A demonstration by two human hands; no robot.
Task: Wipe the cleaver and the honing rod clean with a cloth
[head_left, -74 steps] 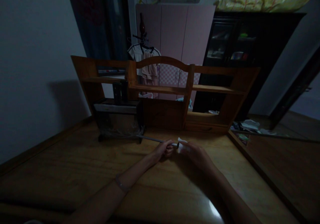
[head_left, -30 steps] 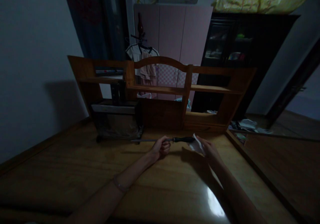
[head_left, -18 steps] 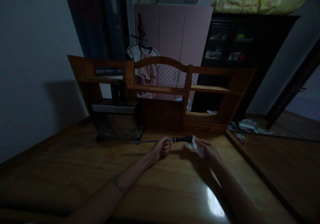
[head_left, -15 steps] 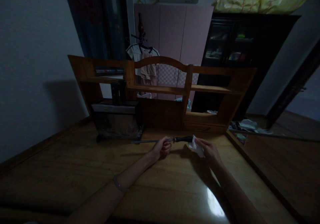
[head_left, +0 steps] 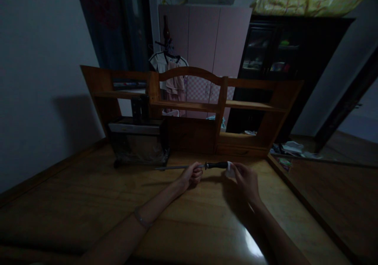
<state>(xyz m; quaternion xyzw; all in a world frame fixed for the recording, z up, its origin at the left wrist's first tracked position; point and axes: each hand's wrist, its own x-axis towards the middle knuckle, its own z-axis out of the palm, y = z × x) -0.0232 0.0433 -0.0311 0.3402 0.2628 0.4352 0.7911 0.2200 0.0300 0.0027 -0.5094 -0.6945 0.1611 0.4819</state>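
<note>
My left hand (head_left: 192, 176) is closed round the metal rod of a long sharpening steel (head_left: 177, 167), just left of its black handle (head_left: 217, 165). The steel lies level above the wooden desk (head_left: 88, 202), its tip pointing left. My right hand (head_left: 244, 177) pinches a small white tissue (head_left: 229, 170) against the end of the black handle. A thin bracelet is on my left wrist.
A wooden shelf unit (head_left: 191, 107) stands at the back of the desk, with a dark box (head_left: 137, 139) under its left part. Behind are a pink wardrobe (head_left: 206, 44), a dark cabinet (head_left: 271, 60) and hanging clothes. Papers (head_left: 291, 149) lie at right.
2.5 s ago my right hand covered the handle with the tissue. It then drew back to the right, baring the black handle, and now the tissue is back at the handle's end.
</note>
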